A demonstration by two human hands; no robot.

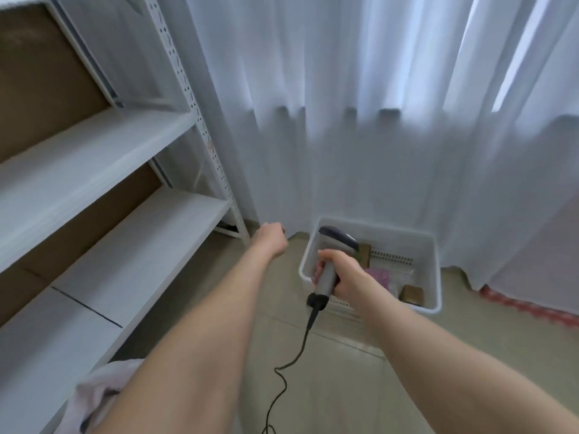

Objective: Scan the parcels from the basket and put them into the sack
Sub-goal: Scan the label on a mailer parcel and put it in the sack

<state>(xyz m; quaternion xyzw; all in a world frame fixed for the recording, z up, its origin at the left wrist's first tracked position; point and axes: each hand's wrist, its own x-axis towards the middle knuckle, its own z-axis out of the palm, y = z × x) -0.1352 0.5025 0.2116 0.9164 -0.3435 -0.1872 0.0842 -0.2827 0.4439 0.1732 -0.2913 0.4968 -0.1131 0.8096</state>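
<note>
White plastic basket (434, 270) on the floor before the curtain (360, 136), containing a pink parcel (379, 277) and a brown parcel (412, 294). Right grip (341, 274) clasps the barcode scanner (336, 237) handle over the basket's near rim; left grip (270, 239) curled, contents hidden.

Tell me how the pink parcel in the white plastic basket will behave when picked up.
The pink soft-looking parcel lies flat in the white plastic basket, so it will probably flop rather than stay stiff. It looks thin, so likely light. Its wrap may be slippery, though blur hides detail.
</note>
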